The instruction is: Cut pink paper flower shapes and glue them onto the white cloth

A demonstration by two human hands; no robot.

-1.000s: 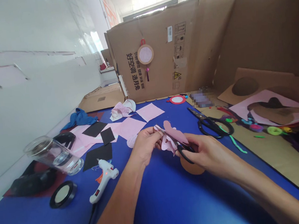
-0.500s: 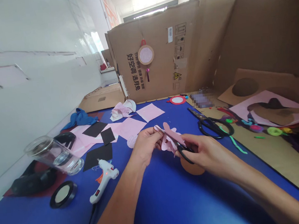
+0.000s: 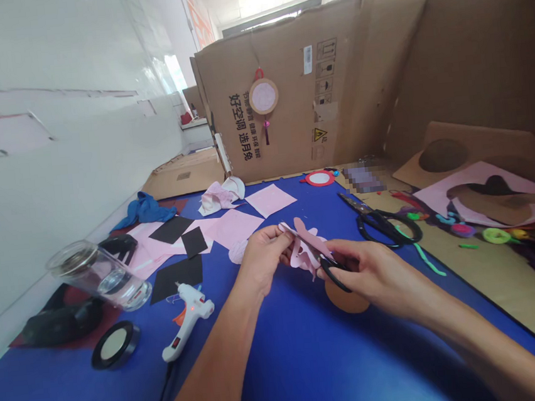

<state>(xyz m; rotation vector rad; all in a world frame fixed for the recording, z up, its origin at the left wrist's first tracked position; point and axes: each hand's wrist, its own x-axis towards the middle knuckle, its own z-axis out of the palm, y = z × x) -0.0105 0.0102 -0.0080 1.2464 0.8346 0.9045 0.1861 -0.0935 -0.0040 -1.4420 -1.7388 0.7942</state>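
Note:
Pinched in my left hand (image 3: 268, 251) is a pink paper cutout (image 3: 309, 237) with wavy, looping edges, raised above the blue table. My right hand (image 3: 356, 264) grips a small pair of black-handled scissors (image 3: 335, 274). Their blades reach in among the paper's folds, so I cannot tell how far apart they are. Under the hands a round brown cardboard disc (image 3: 350, 296) lies on the table, partly covered. A pale cut paper piece (image 3: 238, 252) sits just left of my left hand.
On the left are a glue gun (image 3: 188, 318), a clear glass (image 3: 99, 276), a tape roll (image 3: 115, 345) and black paper (image 3: 178, 278). Large black scissors (image 3: 383, 221) lie at right, near pink paper (image 3: 488, 188) and pipe cleaners. A cardboard wall (image 3: 287, 110) stands behind.
The view has shifted very slightly, moving everything a little to the right in it. Both hands keep their hold on the paper and the scissors.

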